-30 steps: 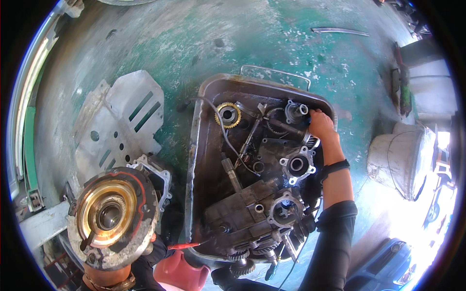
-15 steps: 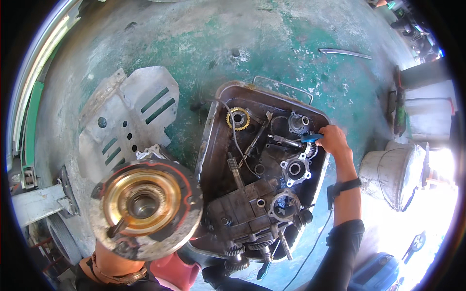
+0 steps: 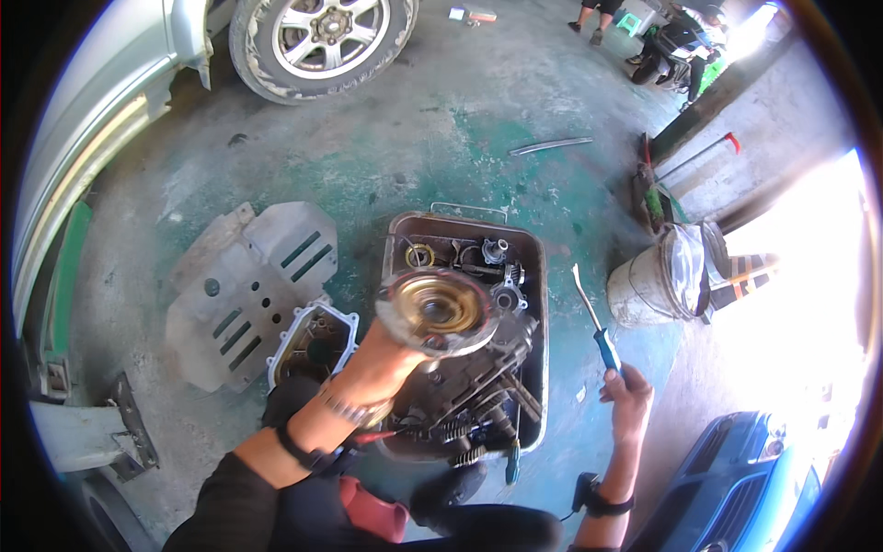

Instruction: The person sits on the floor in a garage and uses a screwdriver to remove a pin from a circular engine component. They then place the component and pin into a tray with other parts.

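1. Now the left hand [image 3: 391,352] is bent around the underside of a round metal part [image 3: 448,296], holding it up with the golden hollow facing upward; its fingers are mostly hidden, so how far they spread cannot be told.
2. That round metal part stands between the camera and the tub [image 3: 543,285], covering some of the tub's left side; its outline is slightly blurred.
3. Out to the right of the tub, the right hand [image 3: 631,397] is closed around the handle of a blue-handled tool [image 3: 604,350], whose thin shaft points up and away.
4. Inside the tub sit a yellow ring [image 3: 420,256] near the far left corner, a big dark casing [image 3: 469,379] and several gears [image 3: 457,430].
5. Another tool [image 3: 512,466] rests at the tub's near edge.
6. On the floor [image 3: 405,156], left of the tub, lie a slotted metal plate [image 3: 230,276] and a pale open housing [image 3: 348,322].
7. Farther right stands a bucket [image 3: 636,287].
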`<state>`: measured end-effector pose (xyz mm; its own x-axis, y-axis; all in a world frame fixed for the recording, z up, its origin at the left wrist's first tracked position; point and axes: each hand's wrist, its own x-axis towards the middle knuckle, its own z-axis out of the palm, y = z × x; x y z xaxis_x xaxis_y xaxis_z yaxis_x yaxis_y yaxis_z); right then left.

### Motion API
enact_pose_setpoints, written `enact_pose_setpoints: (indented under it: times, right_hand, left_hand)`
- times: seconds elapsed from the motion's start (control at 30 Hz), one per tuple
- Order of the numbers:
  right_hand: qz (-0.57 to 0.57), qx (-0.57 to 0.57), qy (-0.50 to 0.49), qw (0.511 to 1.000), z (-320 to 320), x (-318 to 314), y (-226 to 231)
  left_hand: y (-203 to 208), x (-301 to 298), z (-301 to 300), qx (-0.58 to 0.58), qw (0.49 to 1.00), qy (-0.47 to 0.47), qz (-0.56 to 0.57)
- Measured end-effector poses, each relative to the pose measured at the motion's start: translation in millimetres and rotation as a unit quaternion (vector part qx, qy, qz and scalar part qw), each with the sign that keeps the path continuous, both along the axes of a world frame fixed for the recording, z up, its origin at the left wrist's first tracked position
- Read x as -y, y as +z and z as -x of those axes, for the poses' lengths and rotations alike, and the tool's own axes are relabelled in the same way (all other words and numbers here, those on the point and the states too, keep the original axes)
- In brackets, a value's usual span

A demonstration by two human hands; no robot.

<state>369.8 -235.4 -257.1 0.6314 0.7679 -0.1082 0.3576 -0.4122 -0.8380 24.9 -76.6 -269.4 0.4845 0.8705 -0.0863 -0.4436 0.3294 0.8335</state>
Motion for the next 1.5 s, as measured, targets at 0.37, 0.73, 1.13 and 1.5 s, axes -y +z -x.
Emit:
enact_pose_setpoints:
  times: [0.37,0.73,1.13,1.5]
  right_hand:
    - [-0.21,-0.097,-0.015,0.973,134,74,30]
    - [-0.173,-0.163,0.038,0.971,140,69,5]
    - [-0.07,-0.119,0.15,0.979,137,52,-9]
    - [-0.171,-0.334,0.165,0.912,142,35,-22]
  left_hand:
    - [11,29,-11,0.205,0.964,-0.155,-0.061]
    - [29,27,0,0.215,0.962,-0.163,-0.045]
    - [11,35,-9,0.162,0.971,-0.176,-0.028]
    - [-12,75,-30,0.189,0.956,-0.224,-0.016]
